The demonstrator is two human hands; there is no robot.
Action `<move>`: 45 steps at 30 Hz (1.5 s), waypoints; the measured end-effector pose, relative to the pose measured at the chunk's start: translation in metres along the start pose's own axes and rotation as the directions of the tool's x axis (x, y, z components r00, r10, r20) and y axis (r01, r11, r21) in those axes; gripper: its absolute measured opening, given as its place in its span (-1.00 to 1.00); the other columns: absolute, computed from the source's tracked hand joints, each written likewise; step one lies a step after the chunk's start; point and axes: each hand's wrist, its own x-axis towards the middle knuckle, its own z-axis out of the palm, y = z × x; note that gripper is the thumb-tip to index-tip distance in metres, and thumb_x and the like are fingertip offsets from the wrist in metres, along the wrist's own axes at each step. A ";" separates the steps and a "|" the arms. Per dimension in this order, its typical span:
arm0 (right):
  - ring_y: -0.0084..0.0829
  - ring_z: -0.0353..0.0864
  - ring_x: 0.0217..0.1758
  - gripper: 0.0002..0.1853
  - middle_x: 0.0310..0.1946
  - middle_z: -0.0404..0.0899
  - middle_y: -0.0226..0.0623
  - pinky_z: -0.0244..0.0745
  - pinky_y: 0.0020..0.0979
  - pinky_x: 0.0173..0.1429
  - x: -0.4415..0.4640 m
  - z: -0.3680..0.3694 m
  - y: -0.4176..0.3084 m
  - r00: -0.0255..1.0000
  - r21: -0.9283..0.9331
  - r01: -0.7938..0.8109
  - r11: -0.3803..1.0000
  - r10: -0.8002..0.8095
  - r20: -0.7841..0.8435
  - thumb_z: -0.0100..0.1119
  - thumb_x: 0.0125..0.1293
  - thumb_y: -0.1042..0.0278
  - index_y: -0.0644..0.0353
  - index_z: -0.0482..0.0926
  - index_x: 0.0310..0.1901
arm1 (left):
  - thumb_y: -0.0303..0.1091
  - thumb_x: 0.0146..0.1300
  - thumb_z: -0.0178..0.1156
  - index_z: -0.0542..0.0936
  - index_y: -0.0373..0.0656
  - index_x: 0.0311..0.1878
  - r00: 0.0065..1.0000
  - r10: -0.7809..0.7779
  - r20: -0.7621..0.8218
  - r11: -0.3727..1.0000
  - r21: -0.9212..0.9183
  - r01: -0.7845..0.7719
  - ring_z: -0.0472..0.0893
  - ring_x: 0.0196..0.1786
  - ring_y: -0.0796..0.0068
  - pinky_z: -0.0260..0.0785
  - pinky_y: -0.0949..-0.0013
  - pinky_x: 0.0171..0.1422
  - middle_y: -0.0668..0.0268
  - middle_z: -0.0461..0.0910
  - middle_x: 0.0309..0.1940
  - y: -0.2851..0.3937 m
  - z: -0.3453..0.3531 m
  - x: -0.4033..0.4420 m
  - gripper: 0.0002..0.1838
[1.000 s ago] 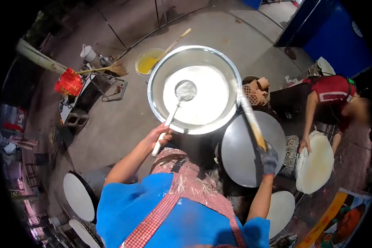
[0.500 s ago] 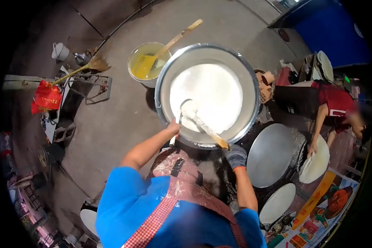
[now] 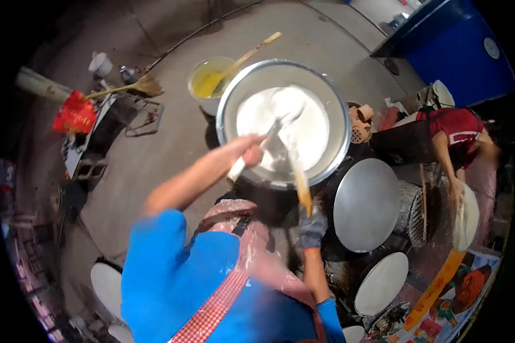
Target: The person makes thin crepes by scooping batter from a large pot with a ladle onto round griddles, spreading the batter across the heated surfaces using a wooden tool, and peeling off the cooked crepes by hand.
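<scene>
A large metal pot [image 3: 339, 140] of white batter [image 3: 254, 117] stands in front of me. My left hand [image 3: 249, 150] is closed around the pale handle of a ladle [image 3: 277, 127], whose blurred bowl end is over the middle of the batter. My gloved right hand [image 3: 313, 227] grips a wooden-handled stick [image 3: 302, 191] at the pot's near rim. Its far end is coated white and reaches into the pot, so its shape is hidden. Just right of this hand lies a bare round griddle [image 3: 366, 206].
A bucket [image 3: 209, 104] of yellow liquid with a wooden-handled brush [image 3: 249, 55] stands behind the pot. At right, a person in red [image 3: 455, 126] holds a thin round flatbread [image 3: 468, 220]. Another pale disc [image 3: 381, 284] lies near right. A broom [image 3: 146, 86] and blue tub [image 3: 458, 46] are farther off.
My left hand has moved up and right over the pot with the ladle. My right hand has drawn nearer me, its stick now steeper. The co-worker has lifted the flatbread rightward.
</scene>
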 end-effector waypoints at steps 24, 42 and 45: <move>-0.41 0.50 -0.42 -0.67 -0.37 0.56 -0.22 0.39 -0.42 -0.28 -0.067 -0.074 0.032 0.960 0.855 0.046 0.517 0.214 -0.181 0.12 0.13 0.17 0.25 0.51 -0.16 | -0.20 0.27 -0.12 0.09 0.54 0.14 0.974 0.108 0.198 0.756 0.620 -0.210 -0.03 -0.80 0.77 -0.24 0.72 -0.86 0.57 -0.02 -0.78 -0.023 0.091 -0.087 -0.58; 0.01 0.46 -0.41 -0.59 -0.40 0.50 0.03 0.37 -0.18 -0.33 -0.326 -0.087 0.218 0.485 0.295 -0.761 0.577 0.809 -0.331 -0.01 0.14 -0.02 0.16 0.50 -0.17 | -0.27 0.24 -0.08 0.29 0.02 -0.33 0.897 -0.395 0.197 0.710 0.686 0.162 0.05 -0.83 0.74 -0.10 0.62 -0.85 0.50 0.12 -0.78 -0.242 0.203 0.096 -0.93; -0.11 0.48 -0.26 -0.64 -0.28 0.52 -0.02 0.36 -0.29 -0.13 -0.261 -0.102 0.212 0.654 0.297 -0.561 0.773 0.634 -0.413 0.13 0.08 0.24 0.13 0.47 -0.06 | -0.38 0.18 -0.06 0.25 0.08 -0.07 0.946 -0.195 0.258 0.348 0.920 -0.179 0.09 -0.82 0.62 -0.06 0.53 -0.81 0.48 0.15 -0.77 -0.264 0.232 0.143 -0.75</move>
